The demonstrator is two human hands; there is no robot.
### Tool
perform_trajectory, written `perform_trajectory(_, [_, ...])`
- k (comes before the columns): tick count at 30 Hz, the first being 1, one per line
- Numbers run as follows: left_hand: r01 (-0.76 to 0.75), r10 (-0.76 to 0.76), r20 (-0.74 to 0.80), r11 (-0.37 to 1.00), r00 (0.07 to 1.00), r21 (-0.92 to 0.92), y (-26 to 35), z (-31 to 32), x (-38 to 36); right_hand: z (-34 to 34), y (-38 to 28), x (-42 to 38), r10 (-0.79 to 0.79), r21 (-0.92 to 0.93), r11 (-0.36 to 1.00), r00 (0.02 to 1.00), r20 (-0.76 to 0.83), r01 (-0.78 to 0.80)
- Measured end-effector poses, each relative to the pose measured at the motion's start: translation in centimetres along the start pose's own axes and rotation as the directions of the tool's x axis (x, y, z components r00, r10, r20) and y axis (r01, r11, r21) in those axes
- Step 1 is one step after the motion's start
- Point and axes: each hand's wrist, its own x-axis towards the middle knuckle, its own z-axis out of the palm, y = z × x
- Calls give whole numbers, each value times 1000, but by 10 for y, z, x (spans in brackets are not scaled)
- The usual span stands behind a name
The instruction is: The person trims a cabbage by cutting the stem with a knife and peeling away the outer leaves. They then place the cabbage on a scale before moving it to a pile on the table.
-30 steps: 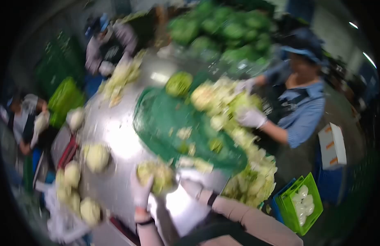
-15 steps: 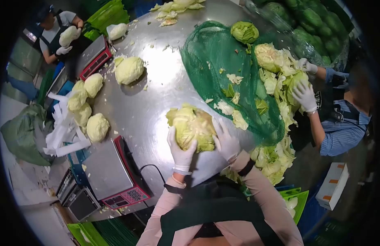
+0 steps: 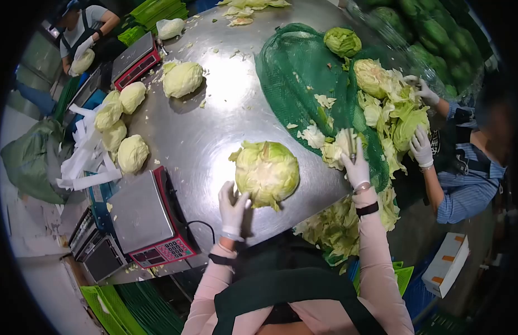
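A pale green cabbage [image 3: 267, 174] rests on the steel table in front of me, its whitish stem end facing up. My left hand [image 3: 232, 209], white-gloved, is at its lower left edge with fingers apart; whether they touch it is hard to tell. Off to the right, my right hand [image 3: 357, 166], also gloved, reaches over the edge of the green mesh net [image 3: 295, 72]. Its fingers are around a pale cabbage leaf [image 3: 344, 143], partly hidden by them. Other loose leaves lie beside it on the net.
A scale [image 3: 141, 215] stands at the left, another scale [image 3: 137, 60] farther back. Trimmed cabbages [image 3: 133, 153] sit along the left side. Across the net, a co-worker's gloved hands [image 3: 421, 146] handle a leafy heap [image 3: 401, 120]. Another person [image 3: 86, 33] is at the back left.
My right hand has left the cabbage and moved right to the net, where a pale leaf now shows at its fingers. The cabbage has turned stem end up. My left hand has loosened and lowered slightly.
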Motion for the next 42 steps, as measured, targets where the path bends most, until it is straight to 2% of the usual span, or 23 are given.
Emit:
perform_trajectory(1, [-56, 61, -43, 991, 997, 124, 9, -4, 10, -1, -14, -10, 6, -3, 1000, 1000, 5, -6])
perform_trajectory(3, [-250, 251, 65, 837, 966, 487, 49, -3, 47, 4, -34, -26, -92, -42, 995, 995, 42, 94])
perform_trajectory(4, [-274, 243, 128, 809, 961, 520, 55, 4, 67, 28, -8, -22, -203, -132, 970, 979, 33, 206])
perform_trajectory(5, [-298, 235, 184, 781, 955, 549, 59, 13, 83, 39, -23, -29, -170, -26, 984, 977, 129, 175])
perform_trajectory(7, [-27, -80, 430, 971, 899, 237, 64, 33, 106, 78, -15, -20, -175, 225, 967, 950, 258, 117])
perform_trajectory(8, [22, -144, 497, 970, 856, 244, 40, 40, 118, 85, -28, -22, -247, 55, 969, 949, 196, 240])
perform_trajectory(9, [22, -142, 496, 970, 857, 240, 48, 43, 113, 91, -36, -22, -249, 53, 969, 948, 196, 243])
perform_trajectory(11, [-339, 99, 501, 845, 860, 414, 60, 46, 103, 101, -43, -24, -121, -85, 985, 949, 291, 151])
perform_trajectory(12, [-266, 24, 553, 894, 833, 361, 59, 46, 103, 101, -38, -26, -223, -49, 969, 947, 232, 241])
perform_trajectory(17, [-262, 21, 512, 876, 859, 404, 52, 40, 80, 91, -39, -41, -320, -214, 899, 908, 272, 381])
perform_trajectory(20, [-277, 68, 383, 806, 921, 524, 60, 43, 60, 82, -38, -45, -344, -273, 858, 881, 324, 435])
perform_trajectory(22, [-269, 62, 370, 797, 927, 540, 53, 44, 58, 80, -34, -45, -458, -268, 804, 841, 289, 530])
perform_trajectory(24, [-167, -67, 380, 819, 922, 550, 47, 48, 61, 84, -35, -37, -421, -330, 791, 850, 317, 515])
perform_trajectory(27, [-133, -101, 348, 798, 932, 588, 48, 48, 58, 81, -26, -18, -344, -410, 793, 887, 309, 451])
perform_trajectory(29, [-168, -49, 369, 829, 928, 533, 29, 33, 58, 68, -4, -6, -315, -435, 800, 907, 280, 412])
perform_trajectory(31, [-190, 3, 369, 860, 929, 473, 10, 20, 61, 59, 30, 3, -264, -253, 909, 928, 262, 330])
perform_trajectory(32, [-100, -12, 436, 967, 900, 235, 2, 14, 59, 57, 34, 8, -264, -261, 905, 925, 274, 336])
perform_trajectory(33, [14, -6, 506, 1000, 863, -11, -5, 9, 55, 57, 39, 13, -210, -429, 844, 935, 287, 321])
perform_trajectory(35, [9, -24, 532, 1000, 847, 30, -6, 4, 49, 56, 31, 15, -167, -583, 750, 942, 290, 312])
perform_trajectory(37, [-142, 19, 484, 965, 875, 220, 9, 6, 40, 50, -13, -1, -458, -452, 742, 867, 197, 495])
perform_trajectory(39, [-125, 12, 490, 972, 871, 198, 9, 9, 38, 56, -46, -14, -636, -145, 692, 693, 339, 707])
perform_trajectory(41, [-167, 40, 530, 967, 847, 193, 10, 12, 42, 70, -81, -29, -676, -109, 588, 561, 478, 802])
perform_trajectory(42, [-171, 45, 532, 967, 846, 190, 10, 13, 44, 75, -88, -26, -677, -112, 586, 561, 476, 802])
